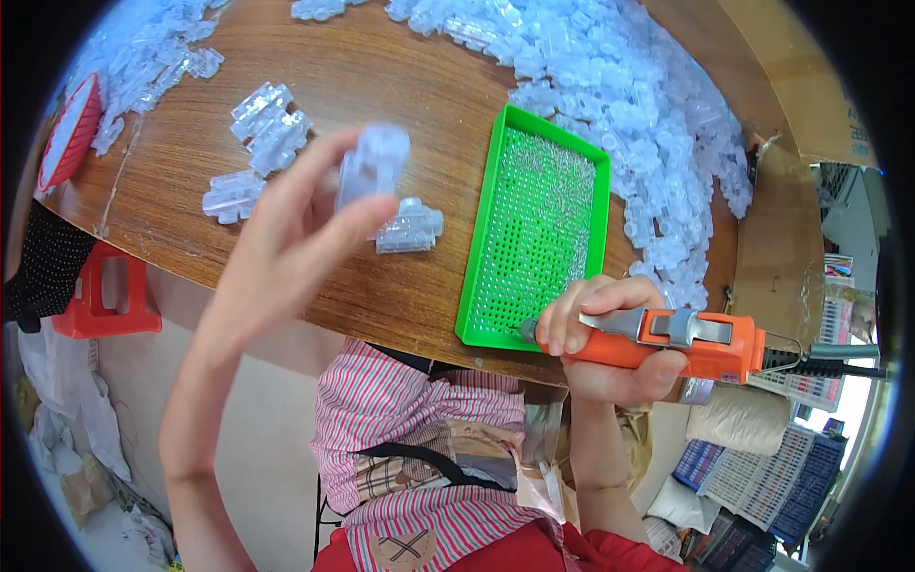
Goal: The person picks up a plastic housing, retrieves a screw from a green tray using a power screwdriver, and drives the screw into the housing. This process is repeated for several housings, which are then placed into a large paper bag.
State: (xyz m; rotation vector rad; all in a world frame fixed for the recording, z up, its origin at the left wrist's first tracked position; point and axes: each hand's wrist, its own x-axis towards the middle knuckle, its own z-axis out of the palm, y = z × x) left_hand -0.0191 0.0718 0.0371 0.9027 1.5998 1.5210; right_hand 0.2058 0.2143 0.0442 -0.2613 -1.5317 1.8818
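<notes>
My left hand (281, 253) is raised over the table, thumb and fingers closed around a clear plastic part (379, 157), which is slightly blurred. Just below it, another clear plastic piece (412, 229) lies on the wood. My right hand (610, 381) grips an orange electric screwdriver (720, 362), its cord end pointing right and its tip toward the near edge of a green tray (484, 214). The tip is mostly hidden by my fingers. Small silvery screws (572, 186) fill the tray, many standing in its holes and others lying loose at the far right.
A large heap of clear plastic parts (591, 76) covers the back and right of the brown table (400, 86). Several grouped pieces (272, 126) lie left of centre. Another heap (157, 57) and a red bowl (71, 138) are at far left. A red stool (110, 296) stands below.
</notes>
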